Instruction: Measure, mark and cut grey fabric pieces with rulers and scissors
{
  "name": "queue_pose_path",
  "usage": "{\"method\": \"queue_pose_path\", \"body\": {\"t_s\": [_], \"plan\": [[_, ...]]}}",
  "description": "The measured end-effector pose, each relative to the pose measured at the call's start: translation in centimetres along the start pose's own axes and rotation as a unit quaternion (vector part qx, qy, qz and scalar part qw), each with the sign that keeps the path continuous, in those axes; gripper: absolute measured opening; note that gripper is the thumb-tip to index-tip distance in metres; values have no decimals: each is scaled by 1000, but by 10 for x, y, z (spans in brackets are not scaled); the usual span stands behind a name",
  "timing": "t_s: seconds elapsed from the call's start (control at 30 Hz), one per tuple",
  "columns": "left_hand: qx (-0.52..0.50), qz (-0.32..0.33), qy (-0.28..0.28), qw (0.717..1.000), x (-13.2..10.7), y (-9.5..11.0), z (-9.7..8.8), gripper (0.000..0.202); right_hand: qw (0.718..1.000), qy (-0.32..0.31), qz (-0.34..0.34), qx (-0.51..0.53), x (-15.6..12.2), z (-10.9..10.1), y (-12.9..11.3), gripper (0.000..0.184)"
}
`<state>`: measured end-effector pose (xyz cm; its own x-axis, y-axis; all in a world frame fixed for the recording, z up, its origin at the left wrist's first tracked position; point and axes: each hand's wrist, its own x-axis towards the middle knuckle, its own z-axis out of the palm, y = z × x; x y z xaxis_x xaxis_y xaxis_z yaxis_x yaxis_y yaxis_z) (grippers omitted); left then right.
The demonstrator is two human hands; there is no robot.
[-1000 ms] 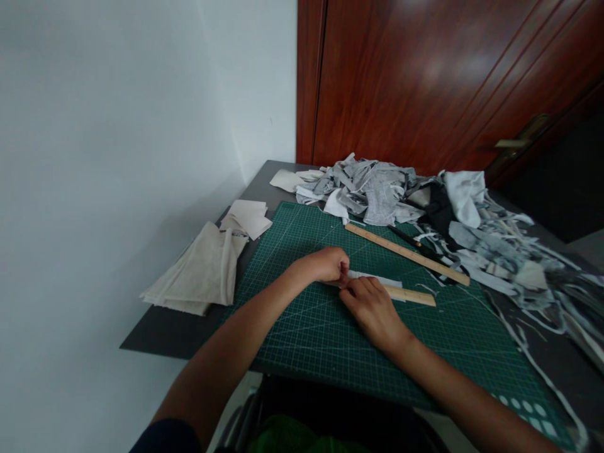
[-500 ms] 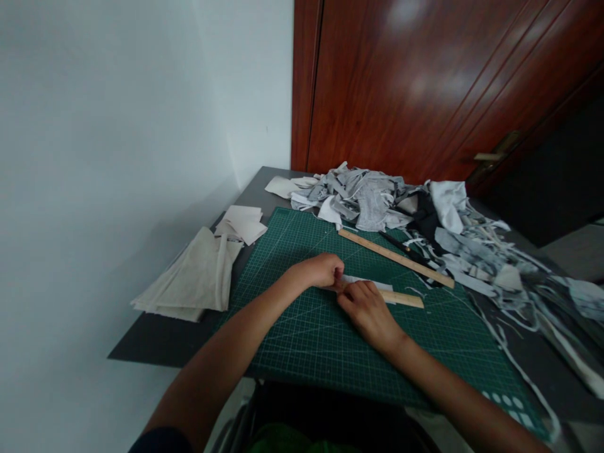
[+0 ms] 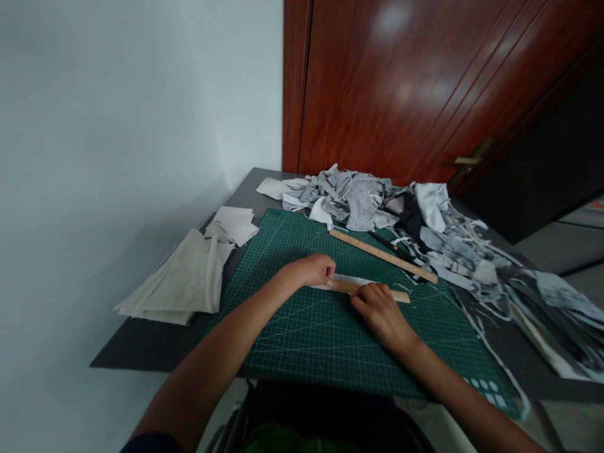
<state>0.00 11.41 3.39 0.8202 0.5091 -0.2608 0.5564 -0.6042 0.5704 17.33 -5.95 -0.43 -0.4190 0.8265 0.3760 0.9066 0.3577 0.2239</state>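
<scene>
A short wooden ruler lies across a white fabric strip on the green cutting mat. My left hand is closed at the left end of the strip, thumb and finger pinched on the fabric close to the ruler's end. My right hand rests with bent fingers over the ruler's right part, gripping it against the strip and the mat. The ruler's right tip sticks out past those fingers. Fingertips of both hands are partly hidden.
Farther back lies a second wooden ruler, near a black-handled tool. Grey and white fabric scraps are heaped along the back and right. Folded cream cloth lies at the left by the wall. A brown door stands behind.
My right hand has slid right along the ruler, away from my left hand, so more ruler and strip show between them. The view has shifted slightly.
</scene>
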Motion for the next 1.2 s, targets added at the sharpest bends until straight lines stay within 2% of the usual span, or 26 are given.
{"method": "queue_pose_path", "body": {"t_s": [0.57,0.87,0.97,1.1,1.2], "plan": [[11,0,-8,1000,-3,2,-3,11,998,-49,40,19,-40,-6,29,17],[-7,-1,-14,1000,0,-2,-2,11,996,-65,56,-10,-55,-17,41,18],[-9,-3,-17,1000,2,-4,-2,11,997,-51,58,-4,-55,-19,41,25],[-4,-3,-17,1000,2,-4,-1,12,998,1,50,37,-55,-12,43,40],[7,-1,-17,1000,1,-3,-1,12,993,60,77,62,-56,-2,46,36]]}}
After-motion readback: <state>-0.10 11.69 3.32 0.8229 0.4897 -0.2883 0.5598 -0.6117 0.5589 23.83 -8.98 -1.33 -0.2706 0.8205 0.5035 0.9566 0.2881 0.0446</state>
